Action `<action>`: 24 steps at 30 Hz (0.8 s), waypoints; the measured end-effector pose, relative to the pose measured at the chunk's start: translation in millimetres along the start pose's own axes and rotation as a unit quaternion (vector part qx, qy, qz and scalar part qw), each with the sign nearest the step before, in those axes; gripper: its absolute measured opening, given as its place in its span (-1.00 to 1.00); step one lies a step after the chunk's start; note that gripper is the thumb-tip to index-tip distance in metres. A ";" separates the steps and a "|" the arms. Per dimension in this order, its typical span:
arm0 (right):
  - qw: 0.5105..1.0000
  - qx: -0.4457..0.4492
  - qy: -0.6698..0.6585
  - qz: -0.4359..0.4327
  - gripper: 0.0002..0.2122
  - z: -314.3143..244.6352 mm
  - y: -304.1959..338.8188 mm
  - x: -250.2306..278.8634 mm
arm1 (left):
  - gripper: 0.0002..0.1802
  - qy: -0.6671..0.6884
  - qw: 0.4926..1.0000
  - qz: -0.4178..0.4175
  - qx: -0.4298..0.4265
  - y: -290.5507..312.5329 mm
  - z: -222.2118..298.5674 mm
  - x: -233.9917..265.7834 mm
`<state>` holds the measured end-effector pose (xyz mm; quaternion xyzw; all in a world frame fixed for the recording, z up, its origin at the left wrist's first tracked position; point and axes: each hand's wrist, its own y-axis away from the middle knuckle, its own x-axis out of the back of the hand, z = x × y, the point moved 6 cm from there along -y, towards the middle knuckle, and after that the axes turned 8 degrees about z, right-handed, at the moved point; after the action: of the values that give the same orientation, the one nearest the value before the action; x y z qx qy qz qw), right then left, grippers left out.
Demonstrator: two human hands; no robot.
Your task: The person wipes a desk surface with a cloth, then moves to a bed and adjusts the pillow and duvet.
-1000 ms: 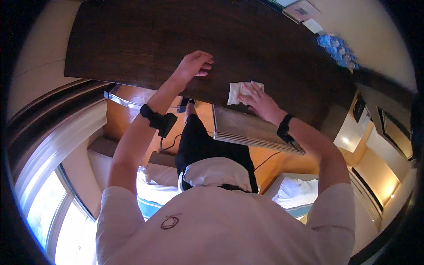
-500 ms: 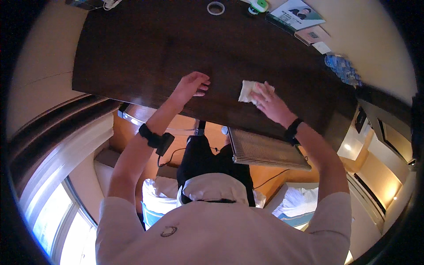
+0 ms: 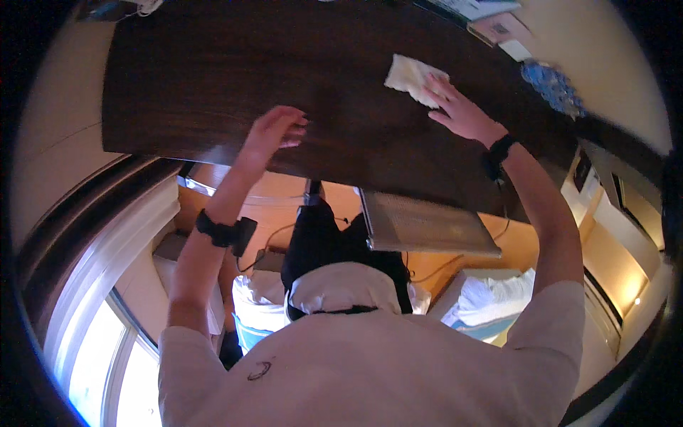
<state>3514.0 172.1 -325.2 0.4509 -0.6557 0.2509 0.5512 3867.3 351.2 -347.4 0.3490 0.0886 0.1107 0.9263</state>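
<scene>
On the dark wooden desk (image 3: 213, 78) lies a folded white cloth (image 3: 411, 74), toward the far right side. The fingers of my right hand (image 3: 464, 114) rest stretched over its right part and press it to the desktop. My left hand (image 3: 276, 132) is by the desk's near edge, left of the cloth, with loosely bent fingers apart and nothing in them. I cannot tell whether it touches the wood. A black strap (image 3: 226, 232) with a small box sits on my left forearm, another strap (image 3: 498, 153) around my right wrist.
Blue clear plastic packaging (image 3: 553, 87) lies at the desk's right rim, beside a booklet (image 3: 473, 7) and small cards. A ribbed panel (image 3: 430, 222) juts out below the near edge, with cables under it. A white cable (image 3: 148, 6) is at the far left.
My right hand has pushed the cloth farther from me across the desk, and more of the cloth shows. My left hand has shifted left. The tape ring has left the view.
</scene>
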 end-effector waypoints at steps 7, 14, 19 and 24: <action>0.994 -0.096 -0.043 -0.038 -0.41 -19.7 75.9 74.8 | -0.67 -0.012 0.999 -0.021 -0.025 -2.6 22.4 -15.1; 0.938 -0.345 -0.027 0.003 -0.40 -39.1 313.1 150.0 | -0.70 -0.005 0.995 -0.047 -0.089 35.4 78.1 -4.9; 0.845 -0.526 0.003 0.094 -0.41 -85.9 465.1 134.3 | -0.69 -0.069 0.991 0.000 -0.118 48.2 106.7 54.7; 0.749 -0.607 0.097 0.249 -0.47 -112.8 611.9 127.3 | -0.67 -0.066 0.988 0.048 -0.133 61.6 119.4 77.0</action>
<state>3040.8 511.2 -71.4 -0.1846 -0.7021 -0.0292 0.6871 3961.3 341.9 -224.6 0.2327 -0.0049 0.1422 0.9621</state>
